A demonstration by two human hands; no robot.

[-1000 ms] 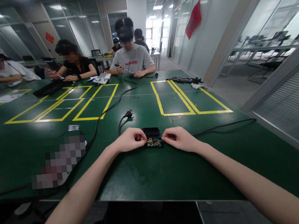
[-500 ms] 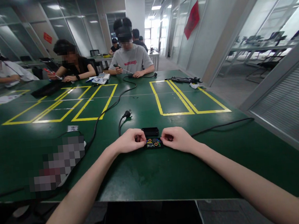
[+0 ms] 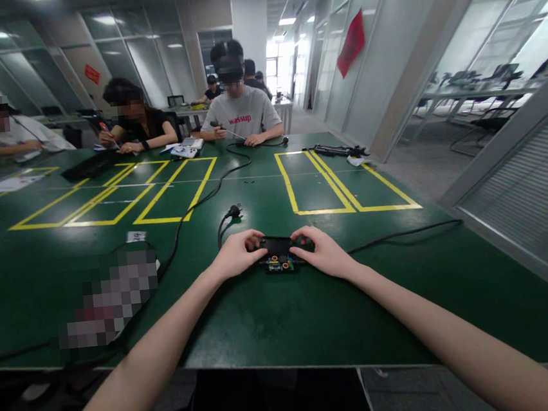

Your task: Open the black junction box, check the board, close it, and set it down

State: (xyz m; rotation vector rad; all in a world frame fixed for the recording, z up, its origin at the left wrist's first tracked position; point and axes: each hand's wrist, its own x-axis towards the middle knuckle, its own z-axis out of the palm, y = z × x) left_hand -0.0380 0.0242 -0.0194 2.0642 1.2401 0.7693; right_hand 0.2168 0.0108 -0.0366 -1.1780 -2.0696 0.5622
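A black plastic cover (image 3: 278,246) is tilted up behind an opened black housing, held at its two short ends. My left hand (image 3: 240,252) pinches the left end between thumb and fingers, and my right hand (image 3: 321,250) grips the right end the same way. Just in front of the cover lies the circuit board (image 3: 280,263), with ring-shaped copper coils and small coloured parts, seated in the lower half of the housing on the table. A black cord runs off to the right from behind my right hand.
On the green table (image 3: 247,324), a black plug (image 3: 234,212) lies beyond my left hand. A blurred-out object (image 3: 113,298) rests at left beside a long cable. Yellow tape rectangles mark the far side, where a person (image 3: 241,115) sits holding a screwdriver.
Both hands have shifted from the sides of the circuit board to the black cover behind it. The cover is now gripped at both ends and tilted up. The view has shifted slightly.
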